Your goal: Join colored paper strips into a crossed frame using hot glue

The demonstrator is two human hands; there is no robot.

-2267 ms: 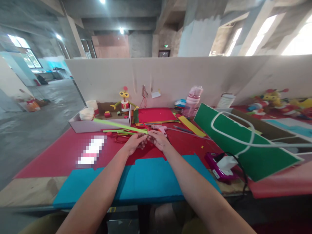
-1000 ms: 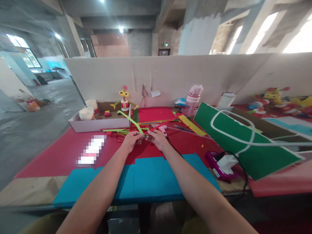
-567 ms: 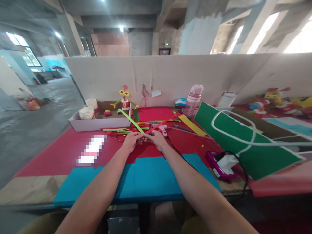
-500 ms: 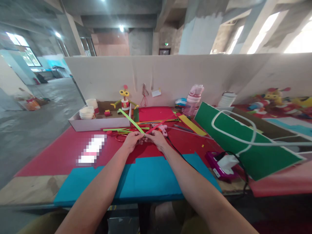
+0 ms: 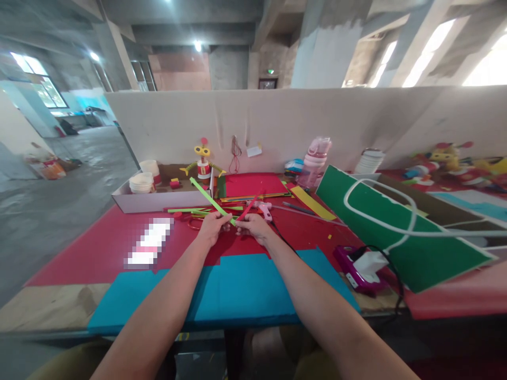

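Observation:
My left hand [image 5: 215,227] pinches a light-green paper strip [image 5: 208,196] that slants up to the left. Between the fingertips of my right hand [image 5: 254,227] is a red paper strip [image 5: 250,205], pointing up to the right. The lower ends of both strips come together between my two hands, forming a V; whether they are joined I cannot tell. Behind my right hand lies a pink glue gun [image 5: 263,208] with a black cord. More green strips [image 5: 180,210] and red-handled scissors [image 5: 193,224] lie behind my left hand.
Blue sheets [image 5: 237,290] cover the table's front edge. A white box [image 5: 162,200] with paper cups [image 5: 141,183] and a toy figure [image 5: 203,161] stand at back left. On the right are a green board [image 5: 396,232], a purple power socket [image 5: 358,272] and a pink bottle [image 5: 316,161].
The red strip has swung steeper and the green strip has shifted slightly left. My hands have parted a little, so the strips' lower ends show more between them.

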